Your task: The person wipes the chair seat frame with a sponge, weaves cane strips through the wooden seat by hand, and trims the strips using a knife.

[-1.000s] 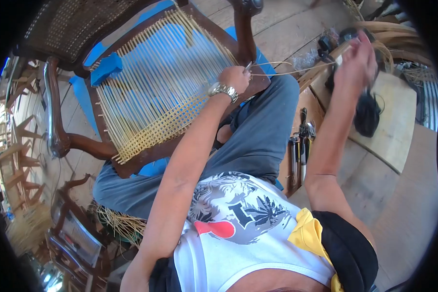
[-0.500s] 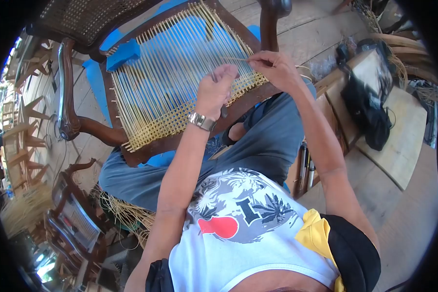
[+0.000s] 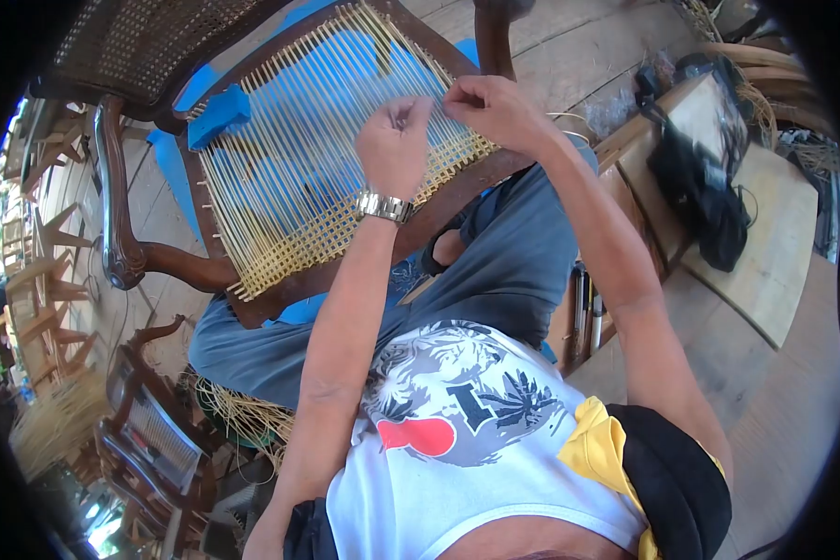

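Note:
A wooden chair frame (image 3: pixel 217 271) lies tilted over my lap, with a partly woven cane seat (image 3: pixel 280 177) of pale strands, denser along the edge nearest me. My left hand (image 3: pixel 394 145), with a metal watch (image 3: pixel 384 207) at the wrist, is over the strands, fingers pinched; what they hold is too small to make out. Close on its right, my right hand (image 3: pixel 495 114) is closed near the seat's right edge, its fingertips bent inward; anything between them is hidden. A blue block (image 3: pixel 219 118) rests on the strands at the seat's upper left.
Caned backrest (image 3: pixel 154 42) at the upper left. A smaller caned chair (image 3: pixel 159 425) and cane bundles (image 3: pixel 243 411) are at the lower left. On the right, a black bag (image 3: pixel 695 201) lies over wooden boards (image 3: pixel 765 252). Tools (image 3: pixel 583 317) stand beside my right knee.
My hands have moved slightly up and left, my right hand closer to my left. The strand seen at my right fingertips no longer shows. The chair has shifted a little left in view.

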`<action>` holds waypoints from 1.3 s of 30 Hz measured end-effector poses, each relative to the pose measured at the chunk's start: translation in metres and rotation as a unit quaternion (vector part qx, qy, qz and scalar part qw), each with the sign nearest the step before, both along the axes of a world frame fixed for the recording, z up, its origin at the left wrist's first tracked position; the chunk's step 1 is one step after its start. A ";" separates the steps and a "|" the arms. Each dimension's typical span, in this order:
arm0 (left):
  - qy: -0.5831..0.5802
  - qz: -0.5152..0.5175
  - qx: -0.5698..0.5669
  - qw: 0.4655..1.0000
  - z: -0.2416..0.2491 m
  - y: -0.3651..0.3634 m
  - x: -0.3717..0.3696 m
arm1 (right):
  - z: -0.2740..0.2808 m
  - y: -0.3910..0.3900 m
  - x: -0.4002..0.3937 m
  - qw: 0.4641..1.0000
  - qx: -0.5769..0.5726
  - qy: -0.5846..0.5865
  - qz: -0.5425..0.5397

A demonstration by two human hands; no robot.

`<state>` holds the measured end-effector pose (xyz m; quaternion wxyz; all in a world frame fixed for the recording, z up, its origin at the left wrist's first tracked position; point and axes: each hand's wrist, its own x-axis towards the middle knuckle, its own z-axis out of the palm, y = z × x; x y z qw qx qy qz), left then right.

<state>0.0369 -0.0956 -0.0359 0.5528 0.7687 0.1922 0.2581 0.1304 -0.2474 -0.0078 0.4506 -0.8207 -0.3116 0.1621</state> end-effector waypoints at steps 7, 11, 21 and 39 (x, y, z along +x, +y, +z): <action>0.014 0.043 0.225 0.973 0.014 0.007 0.006 | 0.001 0.008 -0.005 0.998 0.034 0.052 -0.031; 0.006 0.021 0.345 0.938 0.002 0.008 0.009 | 0.013 0.014 -0.012 0.999 0.000 -0.004 -0.032; 0.145 -0.220 0.385 0.885 -0.035 0.037 -0.088 | -0.027 -0.039 0.014 0.980 -0.012 -0.196 -0.018; 0.174 -0.136 0.265 0.939 -0.054 0.003 0.007 | -0.060 -0.018 -0.010 0.891 -0.307 -0.335 -0.003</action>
